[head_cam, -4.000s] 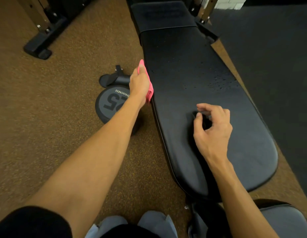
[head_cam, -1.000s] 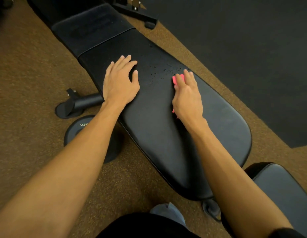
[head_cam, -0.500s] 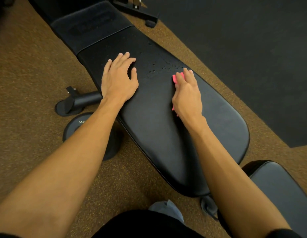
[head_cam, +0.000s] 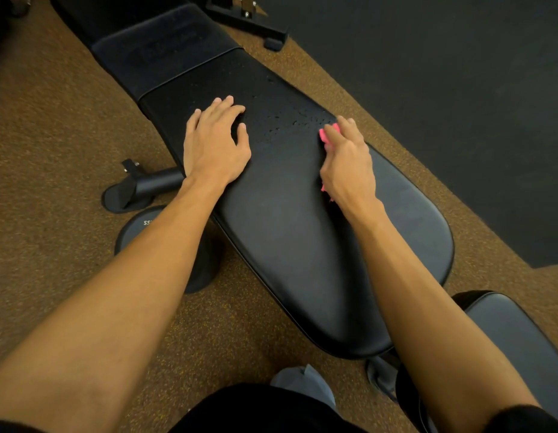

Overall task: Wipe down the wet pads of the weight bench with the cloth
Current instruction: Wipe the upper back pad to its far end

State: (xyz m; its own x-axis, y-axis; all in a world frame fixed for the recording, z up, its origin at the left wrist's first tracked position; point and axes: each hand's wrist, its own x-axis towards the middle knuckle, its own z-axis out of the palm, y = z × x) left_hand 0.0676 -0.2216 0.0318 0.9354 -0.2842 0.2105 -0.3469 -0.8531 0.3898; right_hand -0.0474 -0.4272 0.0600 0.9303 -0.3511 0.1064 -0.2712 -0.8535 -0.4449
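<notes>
The long black back pad point(head_cam: 287, 232) of the weight bench runs diagonally through the view. Water droplets point(head_cam: 290, 120) speckle it between my hands. My left hand point(head_cam: 213, 145) rests on the pad's left side, palm down, fingers spread. My right hand point(head_cam: 349, 160) lies flat on the pink cloth point(head_cam: 326, 134) and presses it to the pad's right side, at the edge of the droplets. Only pink slivers show beside the fingers and the wrist. A textured upper pad point(head_cam: 165, 48) lies beyond, and the seat pad point(head_cam: 515, 332) is at the lower right.
A dark weight plate point(head_cam: 137, 228) and the bench's foot bar point(head_cam: 140, 185) sit on the brown carpet left of the bench. A black rack base point(head_cam: 249, 23) stands at the top. Black floor matting point(head_cam: 459, 104) covers the right side.
Four seconds ago my left hand held the cloth at the pad's left edge; now it lies under my right hand. Over the last second the right hand slid slightly forward toward the droplets.
</notes>
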